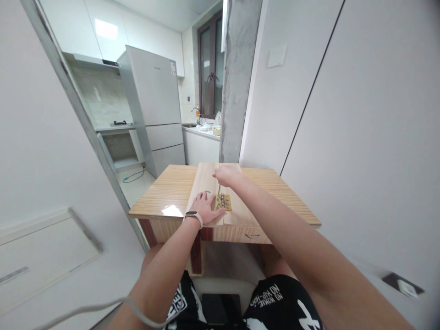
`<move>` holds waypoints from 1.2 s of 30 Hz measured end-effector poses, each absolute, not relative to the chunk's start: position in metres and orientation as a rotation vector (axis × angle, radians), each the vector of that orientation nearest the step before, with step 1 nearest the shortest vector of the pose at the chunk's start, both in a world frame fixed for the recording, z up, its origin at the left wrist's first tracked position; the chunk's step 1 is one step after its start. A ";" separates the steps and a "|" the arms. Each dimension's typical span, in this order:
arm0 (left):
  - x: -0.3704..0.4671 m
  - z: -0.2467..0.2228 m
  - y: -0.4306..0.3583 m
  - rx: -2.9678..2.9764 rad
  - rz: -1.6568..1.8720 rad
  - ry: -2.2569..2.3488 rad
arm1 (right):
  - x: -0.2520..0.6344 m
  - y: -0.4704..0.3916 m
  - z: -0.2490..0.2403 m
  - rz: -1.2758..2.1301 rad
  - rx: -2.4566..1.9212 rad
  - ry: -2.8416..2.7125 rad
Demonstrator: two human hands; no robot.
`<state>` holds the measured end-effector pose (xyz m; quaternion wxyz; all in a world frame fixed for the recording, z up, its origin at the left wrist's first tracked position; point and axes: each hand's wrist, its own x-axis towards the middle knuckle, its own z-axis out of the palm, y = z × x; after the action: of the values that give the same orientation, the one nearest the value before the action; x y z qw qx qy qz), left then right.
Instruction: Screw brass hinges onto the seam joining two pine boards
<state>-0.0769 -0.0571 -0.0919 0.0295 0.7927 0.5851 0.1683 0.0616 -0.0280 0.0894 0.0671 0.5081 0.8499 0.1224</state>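
Fridge (pixel 160 91) beyond table (pixel 161 192), boards (pixel 205 176) under hinge (pixel 227 202)

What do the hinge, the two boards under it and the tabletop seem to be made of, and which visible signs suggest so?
Hinge: probably metal, perhaps brass-plated, judging by its shiny gold colour.
Boards: likely bare wood, pale and matte with faint grain.
Tabletop: wood or wood-look laminate; striped grain, glossy finish with a bright reflection.
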 end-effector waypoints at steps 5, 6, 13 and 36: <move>-0.077 -0.093 -0.056 2.430 0.503 1.790 | 0.063 -0.029 0.090 0.450 1.590 2.559; -0.077 -0.093 -0.056 2.428 0.498 1.790 | 0.063 -0.028 0.090 0.457 1.580 2.563; -0.077 -0.096 -0.054 2.444 0.525 1.808 | 0.065 -0.023 0.086 0.490 1.517 2.596; -0.077 -0.094 -0.056 2.438 0.524 1.814 | 0.066 -0.030 0.088 0.555 1.480 2.670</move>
<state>-0.0775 -0.0556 -0.0943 0.0289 0.7903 0.5881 0.1697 0.0664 -0.0296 0.0881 0.0194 0.4768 0.8604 0.1790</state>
